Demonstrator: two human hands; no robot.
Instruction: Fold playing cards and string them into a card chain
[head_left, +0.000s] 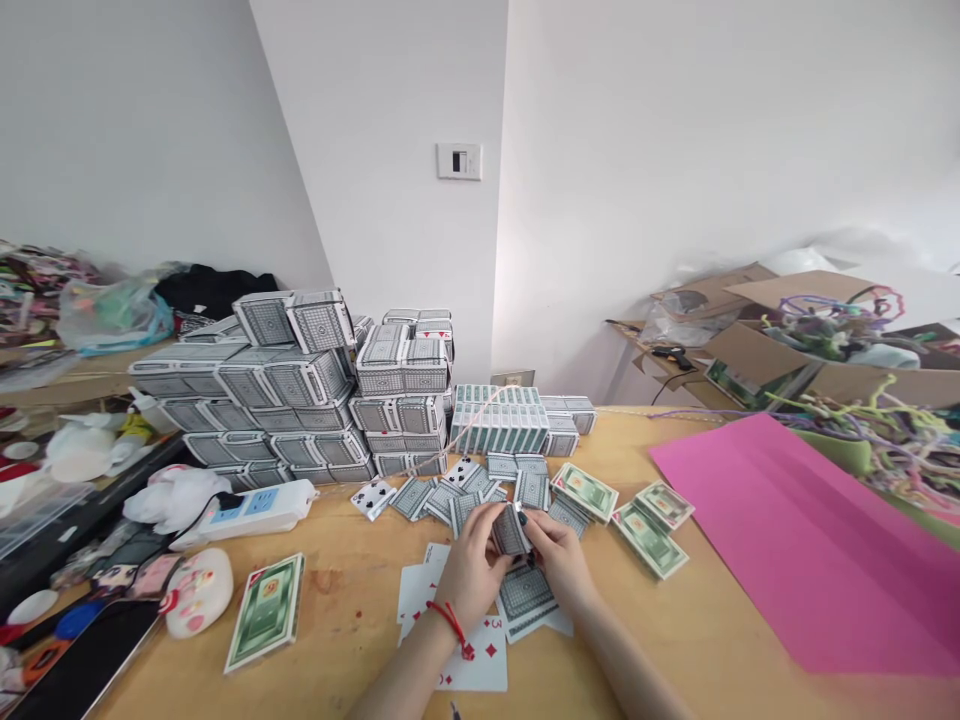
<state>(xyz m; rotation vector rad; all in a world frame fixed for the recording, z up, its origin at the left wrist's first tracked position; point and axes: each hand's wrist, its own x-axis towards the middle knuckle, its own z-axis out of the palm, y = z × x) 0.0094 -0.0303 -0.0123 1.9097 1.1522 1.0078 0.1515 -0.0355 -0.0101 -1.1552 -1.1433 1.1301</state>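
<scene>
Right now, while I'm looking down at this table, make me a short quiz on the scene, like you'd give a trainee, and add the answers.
1. Multiple choice: what do the left hand and right hand hold between them?
A) the phone
B) a grey-patterned card
C) the power strip

2. True or false: the pink sheet lies to the right of both hands.

3. Fill in: the face-up card partly under the left wrist, with a red 3 in its corner, belongs to the suit of ___.

Key: 1. B; 2. True; 3. diamonds.
</scene>
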